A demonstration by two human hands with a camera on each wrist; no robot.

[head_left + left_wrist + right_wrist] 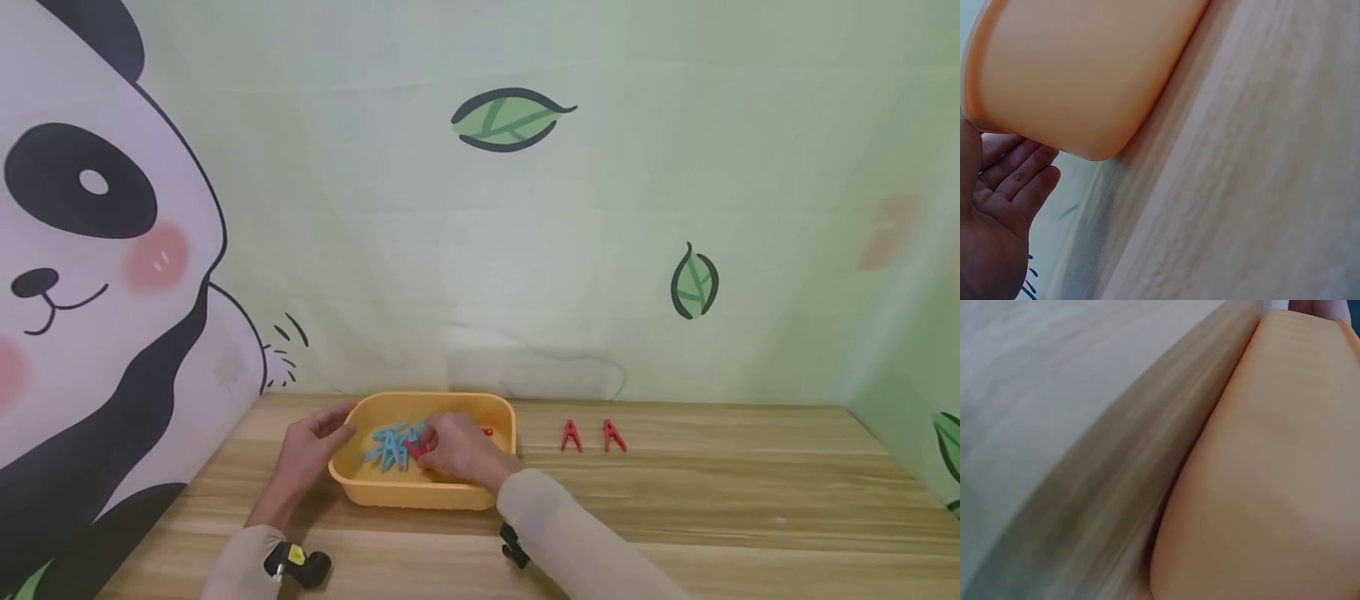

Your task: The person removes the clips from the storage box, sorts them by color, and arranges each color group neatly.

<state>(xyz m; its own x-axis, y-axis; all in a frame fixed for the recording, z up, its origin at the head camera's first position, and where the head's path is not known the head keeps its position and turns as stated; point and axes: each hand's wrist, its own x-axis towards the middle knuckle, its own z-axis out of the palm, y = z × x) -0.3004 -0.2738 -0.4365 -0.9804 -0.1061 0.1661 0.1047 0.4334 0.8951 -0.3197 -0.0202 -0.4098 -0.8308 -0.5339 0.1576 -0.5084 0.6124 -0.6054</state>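
Locate the red clip point(414, 451) inside the tub point(420, 497), near the middle and beside the heap of blue clips point(387, 447). Read as pinched between thumb and fingers of the right hand point(461, 446); cannot confirm from the right wrist view, filled mostly by tub wall and table point(712, 508).

Rate progress, by judgement, as partway. Count as out: the inner red clip point(571, 436) and the outer red clip point(613, 436), apart on the table to the right of the tub. Count as left inside: the held one, the blue clips, and a red piece point(487, 432) near the right end, probably another clip. Cannot rule out more red under the heap or behind the hand.

Trace the exposed part of the held clip from upper left toward lower right in the head view, into the fingers. Cannot separate jaw end from handle end, with part covered. Take both table clips as aligned roughly front to back, narrow end toward the backdrop point(360, 233), splayed legs toward the person; note a slight slant on the outer one.

Find the left hand point(309, 443) at the tub's left rim, fingers relaxed along the outside; cannot judge pressure.
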